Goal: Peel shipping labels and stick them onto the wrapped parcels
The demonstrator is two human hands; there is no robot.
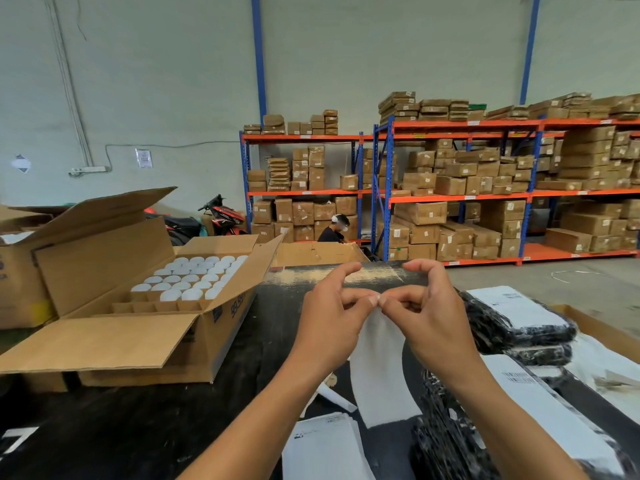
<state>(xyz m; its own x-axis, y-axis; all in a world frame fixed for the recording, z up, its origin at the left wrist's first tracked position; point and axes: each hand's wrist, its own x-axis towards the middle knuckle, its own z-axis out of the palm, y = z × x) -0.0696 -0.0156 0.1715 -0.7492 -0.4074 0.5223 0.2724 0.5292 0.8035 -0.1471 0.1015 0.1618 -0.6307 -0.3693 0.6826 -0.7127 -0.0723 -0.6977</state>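
A white shipping label (pixel 381 372) hangs in the air above the black table (pixel 145 424), its blank back toward me. My left hand (pixel 332 323) and my right hand (pixel 433 320) both pinch its top edge, fingertips almost touching. A stack of black wrapped parcels (pixel 519 327) with white labels on top lies to the right. More black wrapped parcels (pixel 446 441) lie under my right forearm. A pile of printed labels (pixel 322 445) rests on the table near the bottom edge.
An open cardboard box (pixel 145 306) with several white round lids in dividers stands on the left. Behind it sits another brown carton (pixel 20 271). A person (pixel 334 230) sits farther back. Orange and blue racks (pixel 460 195) full of cartons fill the background.
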